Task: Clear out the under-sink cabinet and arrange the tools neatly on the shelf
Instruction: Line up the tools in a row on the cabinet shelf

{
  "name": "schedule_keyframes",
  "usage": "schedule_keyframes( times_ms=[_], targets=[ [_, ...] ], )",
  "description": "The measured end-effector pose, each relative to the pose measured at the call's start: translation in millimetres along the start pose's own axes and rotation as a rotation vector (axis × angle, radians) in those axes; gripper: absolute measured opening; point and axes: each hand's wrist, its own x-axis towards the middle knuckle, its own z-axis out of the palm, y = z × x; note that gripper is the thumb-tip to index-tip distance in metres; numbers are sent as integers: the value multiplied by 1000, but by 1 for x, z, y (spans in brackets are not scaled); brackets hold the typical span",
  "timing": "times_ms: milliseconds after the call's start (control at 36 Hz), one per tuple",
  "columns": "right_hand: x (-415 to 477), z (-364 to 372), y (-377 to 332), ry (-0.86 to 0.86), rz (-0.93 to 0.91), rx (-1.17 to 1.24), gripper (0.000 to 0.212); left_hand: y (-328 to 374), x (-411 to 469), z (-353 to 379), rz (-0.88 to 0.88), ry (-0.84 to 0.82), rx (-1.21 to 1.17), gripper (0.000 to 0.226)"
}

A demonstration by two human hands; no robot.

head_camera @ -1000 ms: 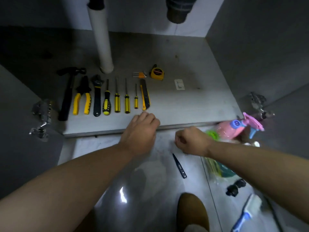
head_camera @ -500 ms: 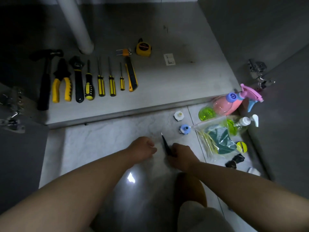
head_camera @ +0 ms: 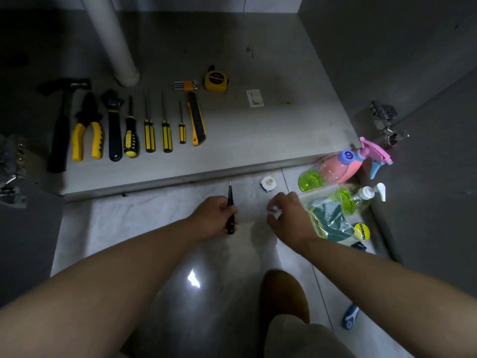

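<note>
My left hand (head_camera: 214, 218) grips a thin black pointed tool (head_camera: 230, 200) above the floor tiles, tip aimed at the cabinet. My right hand (head_camera: 289, 218) is curled over a small white cap (head_camera: 275, 210) on the floor and pinches it. On the cabinet floor (head_camera: 271, 130) lie in a row a hammer (head_camera: 62, 125), yellow pliers (head_camera: 87, 130), a wrench (head_camera: 113, 125), several screwdrivers (head_camera: 149, 130) and a utility knife (head_camera: 197, 122). Hex keys (head_camera: 184, 85) and a tape measure (head_camera: 216, 81) sit behind them.
A white drain pipe (head_camera: 113, 42) stands at the back left. On the floor to the right lie another white cap (head_camera: 268, 183), a pink spray bottle (head_camera: 340, 166), a pump bottle (head_camera: 366, 193) and a plastic bag (head_camera: 327, 218). A door hinge (head_camera: 384, 120) juts out at the right; my shoe (head_camera: 284, 293) is below.
The black pointed tool, picked off the floor by my right hand, has passed into my left hand. My right hand has moved right onto the small cap.
</note>
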Motion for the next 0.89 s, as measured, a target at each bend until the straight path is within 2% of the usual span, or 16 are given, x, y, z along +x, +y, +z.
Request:
schedule_keyframes(
  times_ms=[139, 250, 389, 556, 639, 750, 806, 889],
  targets=[
    [24, -7, 14, -62, 66, -142, 35, 10, -1, -7, 31, 12, 23, 23],
    [34, -2, 16, -133, 53, -185, 26, 19, 0, -13, 74, 10, 9, 27],
    [37, 5, 17, -128, -2, -205, 14, 37, 4, -18, 203, 9, 99, 16],
    [24, 2, 15, -107, -132, -102, 7, 68, 20, -33, 370, 251, 242, 6],
    [20, -6, 9, -79, -225, 64, 7, 84, 36, -42, 397, 362, 283, 5],
    [25, -24, -6, 30, -289, 194, 5, 100, 52, -42, 367, 442, 349, 38],
    [34, -38, -15, 84, -347, 204, 2, 104, 55, -39, 369, 460, 356, 45],
    [54, -62, -27, 156, -377, 187, 8, 105, 56, -34, 394, 461, 340, 51]
  ],
)
